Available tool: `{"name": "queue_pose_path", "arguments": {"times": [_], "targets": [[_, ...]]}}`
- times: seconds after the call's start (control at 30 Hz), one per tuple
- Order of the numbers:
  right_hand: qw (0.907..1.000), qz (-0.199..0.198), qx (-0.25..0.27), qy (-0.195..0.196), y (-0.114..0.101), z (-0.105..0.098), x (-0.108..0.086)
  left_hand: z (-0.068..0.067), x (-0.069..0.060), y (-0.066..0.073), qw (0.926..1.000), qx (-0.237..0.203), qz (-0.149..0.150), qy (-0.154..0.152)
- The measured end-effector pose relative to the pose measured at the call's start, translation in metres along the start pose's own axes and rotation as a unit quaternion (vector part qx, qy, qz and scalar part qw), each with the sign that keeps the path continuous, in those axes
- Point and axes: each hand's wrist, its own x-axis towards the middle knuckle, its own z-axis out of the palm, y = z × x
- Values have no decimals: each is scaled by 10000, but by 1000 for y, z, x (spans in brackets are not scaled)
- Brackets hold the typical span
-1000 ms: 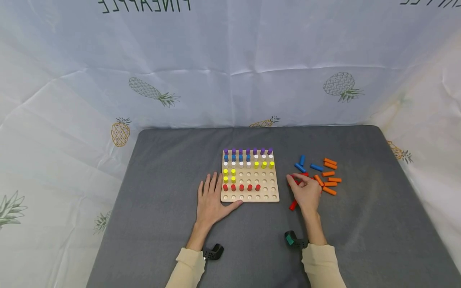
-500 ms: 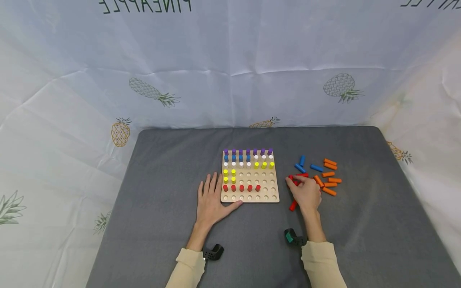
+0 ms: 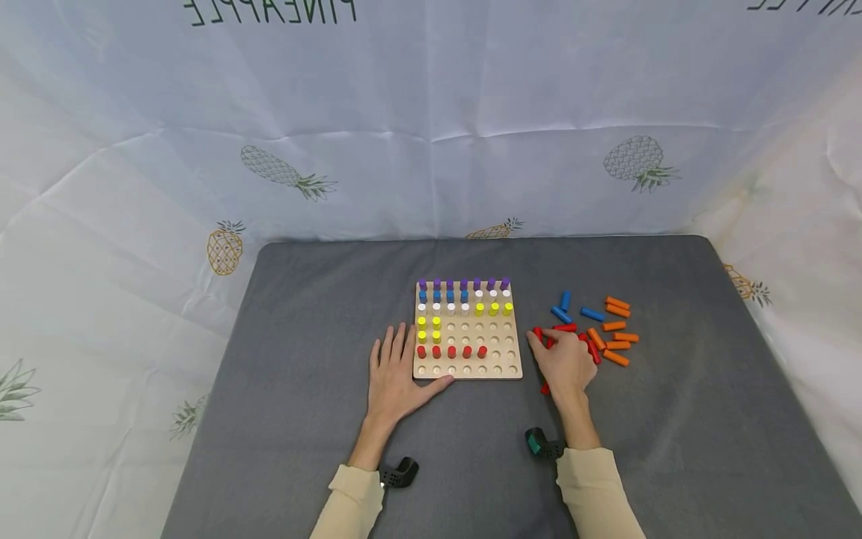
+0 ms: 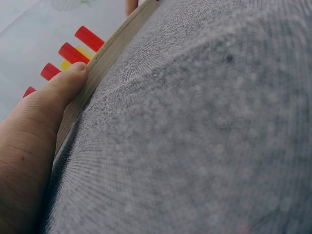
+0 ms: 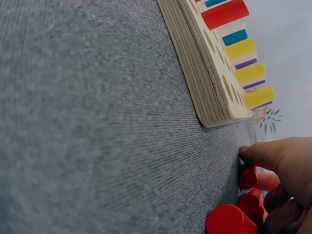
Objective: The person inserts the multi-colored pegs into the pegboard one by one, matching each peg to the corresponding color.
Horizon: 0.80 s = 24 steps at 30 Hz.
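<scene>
The right hand [image 3: 567, 363] pinches a red peg [image 3: 537, 332] between thumb and finger; other loose red pegs [image 3: 564, 327] crowd it and are partly hidden by it. Blue pegs [image 3: 592, 314] lie toward its twelve o'clock, orange pegs [image 3: 617, 345] at two. Near nine o'clock sits the pegboard [image 3: 471, 332], bearing upright pegs [image 3: 452, 352]. At the board's eight o'clock, the left hand [image 3: 393, 385] lies flat, fingers outstretched, thumb touching the near edge.
</scene>
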Motion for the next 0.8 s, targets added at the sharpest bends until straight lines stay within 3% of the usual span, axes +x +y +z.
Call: {"name": "queue_pose_path", "arguments": {"times": [0.33,0.7,0.8], "targets": [[9998,-21,183,13,-1,0,0,1,0,0,10000,36,-16,-52],[9975,-158,630,289,-2,-4,-4,1,-1,-1,9994,36,160,297],[9961,-218,790,334,-3,-6,-5,0,-1,0,9996,36,122,242]]}}
